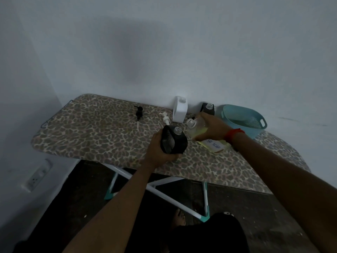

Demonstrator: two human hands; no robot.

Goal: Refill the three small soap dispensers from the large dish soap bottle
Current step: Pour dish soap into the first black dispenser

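left hand point(158, 149) — grips black dispenser point(173, 142) | right hand point(214, 131) — grips tilted dish soap bottle point(197, 127)

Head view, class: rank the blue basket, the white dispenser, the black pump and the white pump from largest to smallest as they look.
1. the blue basket
2. the white dispenser
3. the black pump and the white pump: they look about alike, so I will not rank one above the other.

We cannot read the whole label point(214, 144), as our right hand point(212, 128) covers the large soap bottle point(197, 129) at its middle.
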